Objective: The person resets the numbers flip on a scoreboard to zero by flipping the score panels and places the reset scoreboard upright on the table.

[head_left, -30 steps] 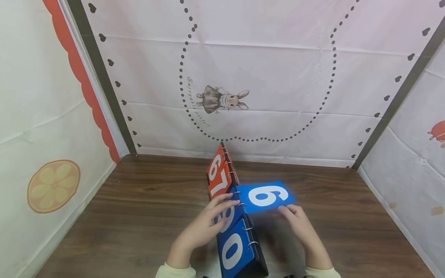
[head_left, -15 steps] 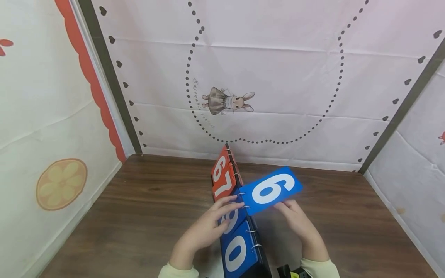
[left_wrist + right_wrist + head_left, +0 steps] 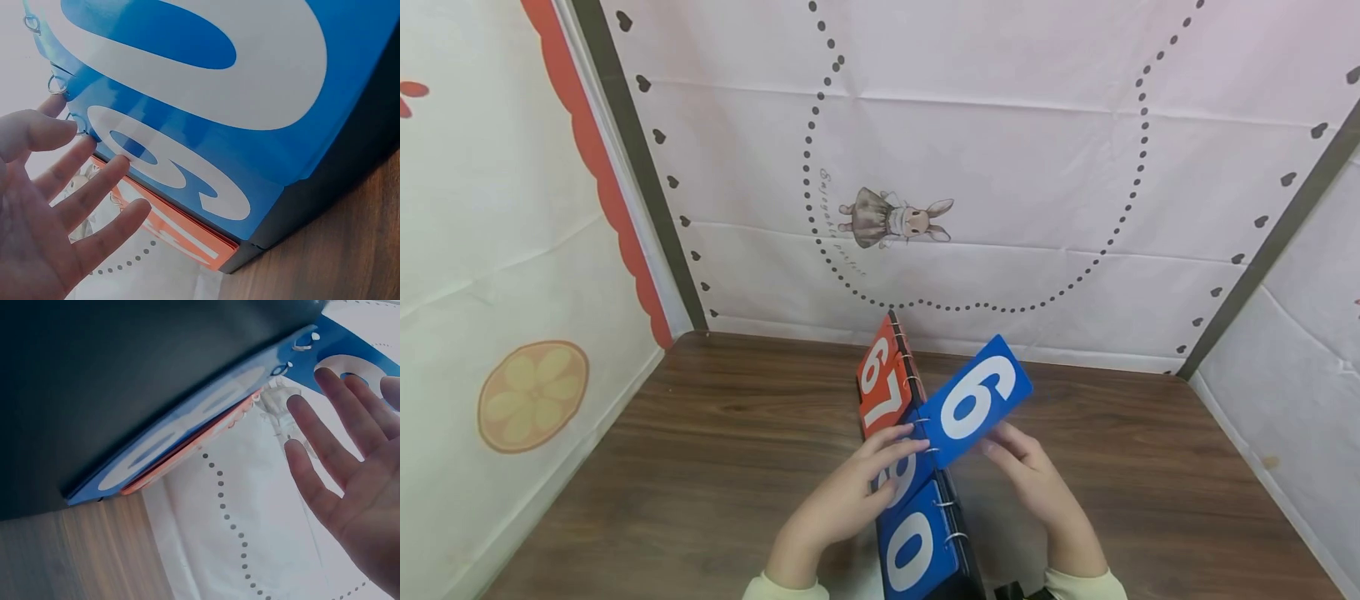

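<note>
A tabletop flip scoreboard with ring-bound number cards stands lengthwise before me. One blue card reading 6 is raised off its rings, tilted up toward the right. My left hand lies over the blue 6 below, fingertips by the rings at the raised card's base; in the left wrist view its fingers are spread and nearly straight. My right hand is at the raised card's near edge, its fingertips partly hidden behind it. In the right wrist view these fingers look extended, some overlapping the card.
Red cards form the scoreboard's far end; a blue 0 card is at its near end. The brown wooden table extends to both sides. A white printed cloth hangs behind and at the sides.
The raised blue card has swung from nearly flat on the right to a steeper tilt upward. My right hand has followed it slightly left; the left hand stays by the rings.
</note>
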The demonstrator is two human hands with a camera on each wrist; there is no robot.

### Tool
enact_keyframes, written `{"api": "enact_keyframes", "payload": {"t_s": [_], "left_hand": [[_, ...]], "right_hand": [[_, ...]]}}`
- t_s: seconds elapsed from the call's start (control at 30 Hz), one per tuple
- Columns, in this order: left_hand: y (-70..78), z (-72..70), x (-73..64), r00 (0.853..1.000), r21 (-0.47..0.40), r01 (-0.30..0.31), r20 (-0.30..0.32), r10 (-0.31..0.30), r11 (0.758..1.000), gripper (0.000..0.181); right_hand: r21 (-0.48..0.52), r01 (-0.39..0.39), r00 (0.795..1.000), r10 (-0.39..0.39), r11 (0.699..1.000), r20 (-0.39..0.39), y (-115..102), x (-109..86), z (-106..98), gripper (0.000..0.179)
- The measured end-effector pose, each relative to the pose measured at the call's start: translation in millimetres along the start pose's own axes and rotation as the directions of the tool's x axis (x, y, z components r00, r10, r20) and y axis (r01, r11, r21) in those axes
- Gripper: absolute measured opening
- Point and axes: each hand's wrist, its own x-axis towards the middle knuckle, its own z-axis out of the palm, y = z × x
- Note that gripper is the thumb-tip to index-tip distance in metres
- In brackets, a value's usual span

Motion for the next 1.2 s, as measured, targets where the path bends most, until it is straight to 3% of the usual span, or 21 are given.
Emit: {"api": "enact_keyframes", "payload": {"t_s": [0.23,0.8,1.2], "left_hand": [[-0.5,0.1,-0.4,1.0,-0.004,-0.01,-0.005,0.01,1.0,0.05],[-1.2,-0.6,-0.8,1.0,-0.029,-0.014,0.001,0.014,0.999,0.049],[-2.7,-0.9,-1.4,1.0,-0.028,-0.013,0.006,0.013,1.0,0.048]], "right_hand": [[-0.026,-0.054,0.998,0.055,0.998,0.029,1,0.3,8,0.039],[-0.153,-0.091,0.995,0.096,0.984,0.02,-2,-1.4,18,0.038],[-0.195,-0.068,0.997,0.076,0.978,0.031,-3,0.4,21,0.033]]}}
